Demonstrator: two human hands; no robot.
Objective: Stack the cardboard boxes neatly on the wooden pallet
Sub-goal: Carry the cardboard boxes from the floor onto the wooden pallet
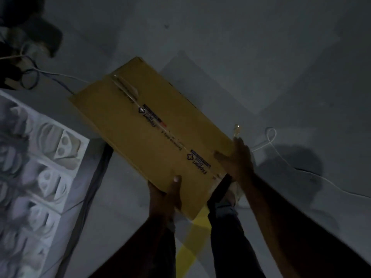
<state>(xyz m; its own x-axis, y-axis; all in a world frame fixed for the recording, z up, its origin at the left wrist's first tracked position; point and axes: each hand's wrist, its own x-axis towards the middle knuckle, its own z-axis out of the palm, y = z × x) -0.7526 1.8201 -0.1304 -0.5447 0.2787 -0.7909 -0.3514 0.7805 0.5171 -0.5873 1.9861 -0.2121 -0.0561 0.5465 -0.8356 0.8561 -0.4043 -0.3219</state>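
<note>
A long flat cardboard box (148, 129), sealed with clear printed tape down its middle, hangs above the grey floor, its far end pointing up and left. My left hand (166, 195) grips its near edge, thumb lying on the top face. My right hand (236, 159) holds the near right corner, fingers spread over the top and side. No wooden pallet is in view.
A white stack of moulded packing trays (40, 167) fills the left side. Cables (281, 155) trail over the floor at right and upper left. A yellow floor line (188, 251) runs under my arms. Dark clutter (30, 37) sits in the top left corner.
</note>
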